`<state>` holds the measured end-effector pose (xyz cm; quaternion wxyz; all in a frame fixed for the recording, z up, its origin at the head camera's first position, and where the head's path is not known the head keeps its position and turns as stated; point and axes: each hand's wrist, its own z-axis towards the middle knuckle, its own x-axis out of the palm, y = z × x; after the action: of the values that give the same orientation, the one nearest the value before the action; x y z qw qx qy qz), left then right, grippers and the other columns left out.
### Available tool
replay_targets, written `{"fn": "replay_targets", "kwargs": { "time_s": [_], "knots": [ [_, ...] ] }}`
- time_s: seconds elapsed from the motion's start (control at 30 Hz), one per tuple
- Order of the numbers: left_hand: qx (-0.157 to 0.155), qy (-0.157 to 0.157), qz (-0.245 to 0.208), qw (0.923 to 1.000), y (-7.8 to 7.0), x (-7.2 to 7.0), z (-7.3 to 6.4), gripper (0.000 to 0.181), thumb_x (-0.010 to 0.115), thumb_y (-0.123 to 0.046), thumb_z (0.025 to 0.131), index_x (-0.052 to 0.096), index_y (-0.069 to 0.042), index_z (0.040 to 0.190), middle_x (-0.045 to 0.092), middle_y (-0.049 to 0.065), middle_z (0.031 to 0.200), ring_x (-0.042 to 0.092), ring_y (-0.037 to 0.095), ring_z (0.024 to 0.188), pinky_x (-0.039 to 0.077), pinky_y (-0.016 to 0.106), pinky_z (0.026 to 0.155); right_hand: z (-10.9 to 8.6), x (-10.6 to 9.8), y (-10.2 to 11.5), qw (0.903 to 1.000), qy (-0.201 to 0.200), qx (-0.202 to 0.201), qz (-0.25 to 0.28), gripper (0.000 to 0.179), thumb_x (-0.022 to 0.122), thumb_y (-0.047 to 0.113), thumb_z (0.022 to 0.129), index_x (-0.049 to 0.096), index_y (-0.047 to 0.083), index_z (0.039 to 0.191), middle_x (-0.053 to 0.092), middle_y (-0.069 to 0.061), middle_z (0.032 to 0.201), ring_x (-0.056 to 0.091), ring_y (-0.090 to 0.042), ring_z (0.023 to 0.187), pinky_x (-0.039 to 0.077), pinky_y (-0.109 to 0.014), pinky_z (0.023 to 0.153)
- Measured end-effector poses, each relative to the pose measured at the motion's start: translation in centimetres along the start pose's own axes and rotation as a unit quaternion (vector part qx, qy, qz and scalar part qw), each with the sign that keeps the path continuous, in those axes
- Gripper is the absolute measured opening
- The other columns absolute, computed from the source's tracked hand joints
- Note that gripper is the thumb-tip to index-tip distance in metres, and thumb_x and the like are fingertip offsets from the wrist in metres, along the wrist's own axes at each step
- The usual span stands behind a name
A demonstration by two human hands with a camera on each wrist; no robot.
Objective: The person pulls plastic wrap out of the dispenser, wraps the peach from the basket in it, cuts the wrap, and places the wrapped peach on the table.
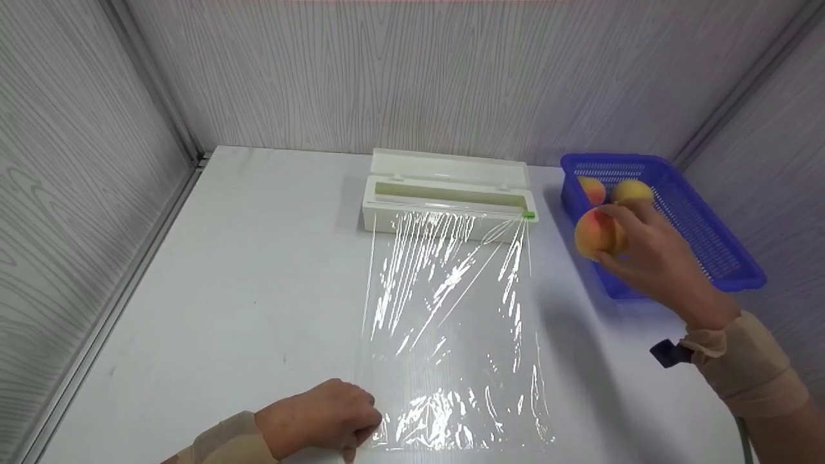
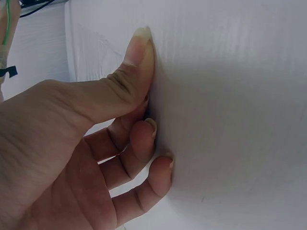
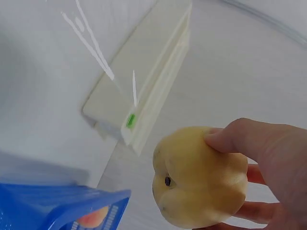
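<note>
My right hand [image 1: 651, 251] grips a yellow-red peach [image 1: 596, 233] above the near left side of the blue basket [image 1: 728, 283]. In the right wrist view the peach [image 3: 199, 177] shows its yellow side and a dark pit, with the thumb on top. A sheet of clear plastic wrap [image 1: 445, 335] stretches toward me from the white wrap dispenser [image 1: 383, 222], whose lid is raised. At the sheet's near left corner is my left hand [image 1: 322, 415], fingers bent and thumb against them, pinching the film edge down at the table. The film between those fingers is hard to see.
Two more peaches [image 1: 631, 191] lie at the far end of the basket. A green slide cutter [image 1: 528, 214] sits at the dispenser's right end. Wood-grain panels [image 1: 419, 77] enclose the white table [image 1: 258, 258] at the back and both sides.
</note>
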<state>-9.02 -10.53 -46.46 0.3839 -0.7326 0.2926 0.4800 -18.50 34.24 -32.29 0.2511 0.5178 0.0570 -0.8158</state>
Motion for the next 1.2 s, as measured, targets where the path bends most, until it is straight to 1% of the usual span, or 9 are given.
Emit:
{"fn": "replay_targets", "kwargs": {
  "time_s": [0.1, 0.2, 0.4, 0.53, 0.63, 0.83, 1.0, 1.1, 1.2],
  "knots": [
    [0.005, -0.014, -0.001, 0.9999, 0.1, 0.1, -0.1, 0.033, 0.090, -0.026, 0.056, 0.058, -0.021, 0.062, 0.045, -0.012, 0.060, 0.031, -0.001, 0.056, 0.028, 0.015, 0.051, 0.0, 0.7, 1.5, 0.9978, -0.022, -0.062, 0.004, 0.066, 0.088, -0.003, 0.064, 0.060, 0.003, 0.124, 0.056, -0.020, 0.119, 0.059, -0.034, 0.100, 0.055, -0.054, 0.079],
    [0.004, -0.019, -0.002, 0.9998, 0.1, 0.1, -0.1, 0.034, 0.090, -0.027, 0.054, 0.056, -0.021, 0.061, 0.043, -0.012, 0.059, 0.029, -0.001, 0.056, 0.028, 0.015, 0.051, -0.2, 1.3, 2.8, 0.9962, -0.021, -0.084, 0.014, 0.069, 0.089, -0.002, 0.062, 0.061, 0.006, 0.124, 0.058, -0.017, 0.120, 0.060, -0.031, 0.100, 0.056, -0.052, 0.080],
    [0.000, -0.018, 0.004, 0.9998, 0.2, 0.3, 0.0, 0.035, 0.090, -0.027, 0.056, 0.056, -0.022, 0.062, 0.043, -0.013, 0.059, 0.031, -0.001, 0.056, 0.028, 0.016, 0.052, -1.0, 2.5, 5.1, 0.9958, 0.007, -0.085, 0.033, 0.070, 0.089, 0.003, 0.065, 0.060, 0.012, 0.128, 0.058, -0.012, 0.125, 0.060, -0.025, 0.104, 0.057, -0.044, 0.077],
    [-0.003, -0.014, 0.001, 0.9999, 0.2, 0.3, 0.0, 0.036, 0.091, -0.026, 0.056, 0.056, -0.022, 0.062, 0.043, -0.013, 0.060, 0.032, 0.000, 0.056, 0.028, 0.016, 0.052, -1.6, 3.3, 6.3, 0.9932, 0.014, -0.105, 0.048, 0.072, 0.090, 0.006, 0.064, 0.060, 0.012, 0.128, 0.057, -0.011, 0.124, 0.060, -0.025, 0.104, 0.058, -0.043, 0.077],
    [-0.003, -0.013, 0.000, 0.9999, 0.2, 0.4, 0.1, 0.036, 0.090, -0.027, 0.055, 0.056, -0.022, 0.062, 0.043, -0.013, 0.060, 0.032, 0.001, 0.056, 0.029, 0.017, 0.052, -2.0, 3.9, 6.9, 0.9907, 0.017, -0.117, 0.067, 0.071, 0.090, 0.007, 0.064, 0.060, 0.012, 0.128, 0.057, -0.010, 0.124, 0.060, -0.025, 0.106, 0.058, -0.046, 0.082],
    [-0.008, -0.010, -0.002, 0.9999, 0.1, 0.4, 0.1, 0.035, 0.090, -0.027, 0.054, 0.056, -0.021, 0.062, 0.044, -0.012, 0.060, 0.032, 0.001, 0.055, 0.029, 0.017, 0.051, -2.7, 4.9, 7.8, 0.9876, 0.035, -0.126, 0.087, 0.073, 0.091, 0.011, 0.065, 0.059, 0.013, 0.130, 0.057, -0.008, 0.129, 0.061, -0.025, 0.112, 0.057, -0.047, 0.089],
    [-0.011, -0.007, -0.007, 0.9999, 0.0, 0.3, 0.1, 0.035, 0.091, -0.024, 0.055, 0.057, -0.021, 0.062, 0.044, -0.012, 0.060, 0.032, 0.001, 0.055, 0.029, 0.017, 0.051, -3.4, 5.8, 8.5, 0.9844, 0.054, -0.123, 0.113, 0.074, 0.091, 0.013, 0.065, 0.057, 0.012, 0.131, 0.056, -0.004, 0.130, 0.060, -0.021, 0.116, 0.055, -0.041, 0.094],
    [-0.012, -0.008, -0.001, 0.9999, 0.0, 0.2, 0.0, 0.034, 0.090, -0.027, 0.054, 0.057, -0.021, 0.062, 0.044, -0.013, 0.060, 0.032, 0.000, 0.056, 0.029, 0.017, 0.052, -3.8, 6.4, 9.1, 0.9811, 0.060, -0.132, 0.128, 0.074, 0.091, 0.013, 0.064, 0.057, 0.012, 0.130, 0.055, -0.005, 0.129, 0.060, -0.020, 0.116, 0.055, -0.040, 0.094],
    [-0.004, -0.020, 0.009, 0.9997, 0.1, 0.2, -0.2, 0.033, 0.089, -0.030, 0.053, 0.058, -0.022, 0.061, 0.044, -0.013, 0.060, 0.031, -0.001, 0.056, 0.028, 0.016, 0.052, -4.4, 7.0, 9.7, 0.9773, 0.060, -0.148, 0.139, 0.075, 0.090, 0.012, 0.062, 0.058, 0.013, 0.130, 0.054, -0.005, 0.128, 0.060, -0.020, 0.115, 0.057, -0.039, 0.091]
  ]
}}
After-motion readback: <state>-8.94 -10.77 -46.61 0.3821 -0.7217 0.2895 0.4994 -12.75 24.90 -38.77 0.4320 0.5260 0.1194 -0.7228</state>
